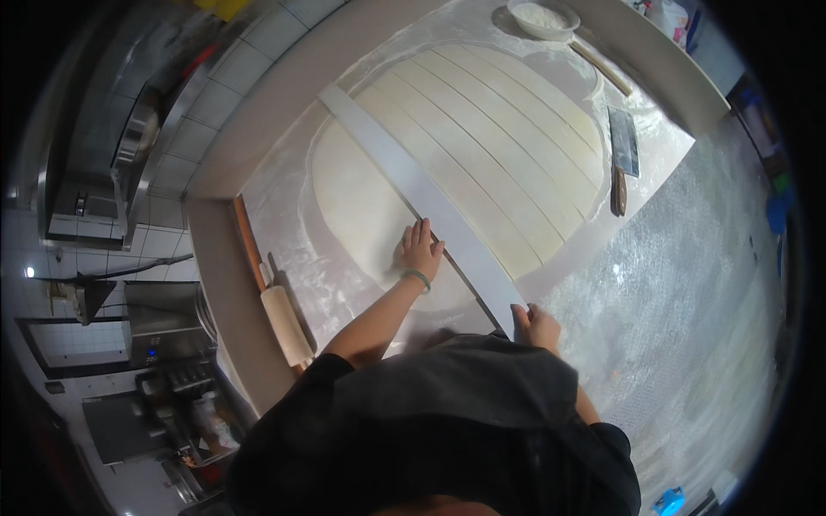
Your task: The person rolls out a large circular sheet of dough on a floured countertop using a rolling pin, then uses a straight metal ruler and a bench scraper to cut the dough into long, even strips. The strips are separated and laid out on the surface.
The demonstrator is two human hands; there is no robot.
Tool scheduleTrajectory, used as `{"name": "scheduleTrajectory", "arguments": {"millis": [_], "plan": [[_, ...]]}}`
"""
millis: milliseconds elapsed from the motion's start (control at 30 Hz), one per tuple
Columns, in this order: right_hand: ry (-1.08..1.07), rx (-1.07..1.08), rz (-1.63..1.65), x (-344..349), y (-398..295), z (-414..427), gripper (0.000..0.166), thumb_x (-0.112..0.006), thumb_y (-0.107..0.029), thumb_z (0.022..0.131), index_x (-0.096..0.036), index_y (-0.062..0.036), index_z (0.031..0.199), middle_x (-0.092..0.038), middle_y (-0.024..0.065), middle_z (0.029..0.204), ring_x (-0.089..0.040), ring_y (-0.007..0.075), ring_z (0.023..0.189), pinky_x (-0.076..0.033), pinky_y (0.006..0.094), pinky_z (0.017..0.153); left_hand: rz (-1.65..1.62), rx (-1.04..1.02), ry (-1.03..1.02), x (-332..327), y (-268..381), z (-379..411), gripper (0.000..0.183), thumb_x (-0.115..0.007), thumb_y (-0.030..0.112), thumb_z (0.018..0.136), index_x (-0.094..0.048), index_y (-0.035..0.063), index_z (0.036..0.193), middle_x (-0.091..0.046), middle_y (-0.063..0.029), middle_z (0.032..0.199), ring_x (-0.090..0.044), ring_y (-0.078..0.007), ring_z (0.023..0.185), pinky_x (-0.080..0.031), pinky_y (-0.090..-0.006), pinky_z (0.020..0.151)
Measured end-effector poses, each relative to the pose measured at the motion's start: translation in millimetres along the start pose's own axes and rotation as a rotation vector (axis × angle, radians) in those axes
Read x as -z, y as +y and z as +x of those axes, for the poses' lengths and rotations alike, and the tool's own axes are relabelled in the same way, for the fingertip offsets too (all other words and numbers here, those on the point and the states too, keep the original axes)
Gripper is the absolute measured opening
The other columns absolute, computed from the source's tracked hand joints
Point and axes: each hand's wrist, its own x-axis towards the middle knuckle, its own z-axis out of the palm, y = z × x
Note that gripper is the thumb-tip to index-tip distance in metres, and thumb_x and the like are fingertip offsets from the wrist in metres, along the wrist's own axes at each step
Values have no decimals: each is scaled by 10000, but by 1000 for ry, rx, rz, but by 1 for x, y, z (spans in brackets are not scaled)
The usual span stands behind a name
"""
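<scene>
A wide sheet of rolled dough [361,193] lies on the floured worktop, its right part cut into several long parallel strips [477,129]. Across it rests a long, flat white straightedge board [419,187], running from the far left edge of the dough toward my body. My left hand [423,248] is spread on the board's left edge and the dough beside it, a green bangle on the wrist. At the near end of the board, my right hand [537,326] grips it between thumb and fingers.
A cleaver [624,145] with a wooden handle lies at the worktop's right side. Beyond it are a wooden stick [601,68] and a bowl of flour [543,19]. To the left lies a wooden rolling pin [285,326]. Raised boards [222,258] edge the worktop.
</scene>
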Motion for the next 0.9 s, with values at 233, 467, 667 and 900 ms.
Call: {"name": "scheduleTrajectory", "arguments": {"millis": [233,467,667,900], "plan": [[-4,16,-17,8,-1,4,507,-542,-533,896,-604,-44,774,-642,183,683,-629,404,683,-466,487,622,-4,-18,38,-12,-5,4,662,-453,458,954,-229,154,1498,-305,-70,1527,-220,-318,1420,-204,-476,1126],[-15,28,-16,7,4,8,511,-545,-532,893,-609,-42,764,-642,182,680,-631,399,687,-472,478,632,11,18,-23,-5,4,7,691,-455,443,948,-199,129,1508,-287,-73,1539,-194,-311,1432,-165,-442,1138],[-50,39,-75,11,8,13,513,-532,-558,887,-623,-62,794,-660,176,736,-641,388,720,-481,475,649,11,31,-49,-2,10,8,689,-451,445,945,-191,147,1511,-281,-60,1545,-196,-295,1434,-166,-460,1126],[775,151,-242,108,37,158,456,-627,-382,862,-551,-61,1176,-603,209,1100,-589,368,992,-472,457,815,37,44,-114,11,6,7,684,-462,433,941,-206,137,1502,-268,-70,1547,-200,-297,1432,-196,-500,1119]]}}
